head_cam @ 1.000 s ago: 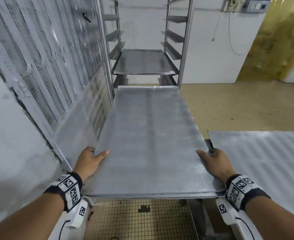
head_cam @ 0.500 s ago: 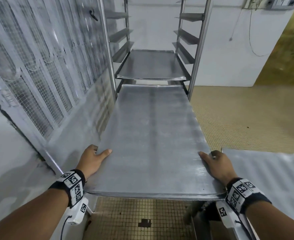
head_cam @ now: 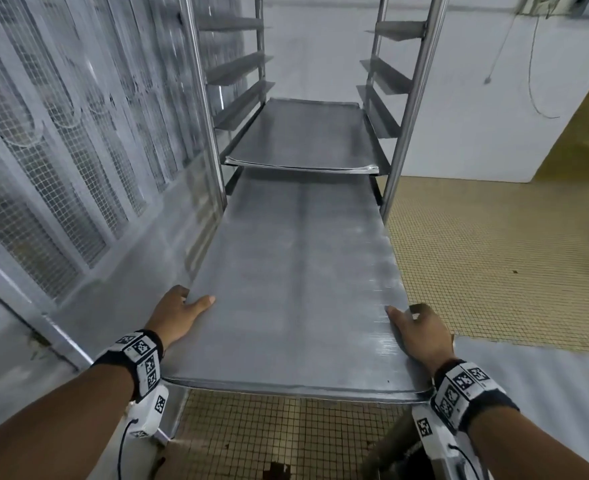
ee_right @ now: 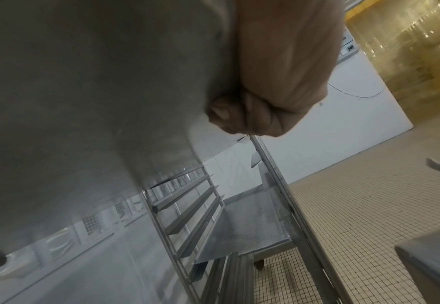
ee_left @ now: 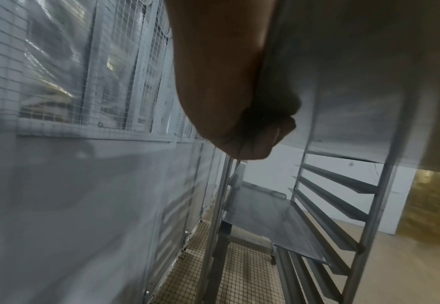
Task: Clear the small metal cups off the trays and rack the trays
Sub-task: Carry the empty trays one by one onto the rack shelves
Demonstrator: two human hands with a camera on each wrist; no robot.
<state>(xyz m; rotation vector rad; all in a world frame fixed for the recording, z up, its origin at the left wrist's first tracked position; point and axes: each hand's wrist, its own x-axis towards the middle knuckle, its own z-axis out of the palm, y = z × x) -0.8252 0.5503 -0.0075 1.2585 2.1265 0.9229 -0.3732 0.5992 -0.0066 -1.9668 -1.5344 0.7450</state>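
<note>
- Left hand (head_cam: 178, 311) and right hand (head_cam: 419, 329) each grasp a long edge of the tray (head_cam: 296, 282), thumbs on top, fingers curled beneath; this keeps it level.
- Tray's far end sits between the rack (head_cam: 409, 98) posts, under a racked tray (head_cam: 307, 136).
- No cups visible.

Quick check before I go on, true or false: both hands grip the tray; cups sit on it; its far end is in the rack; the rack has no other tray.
1. Both hands, left hand and right hand, grip the tray: true.
2. Cups sit on it: false, its surface is bare.
3. Its far end is entering the rack: true.
4. The rack holds no other tray: false, a racked tray sits just above.
</note>
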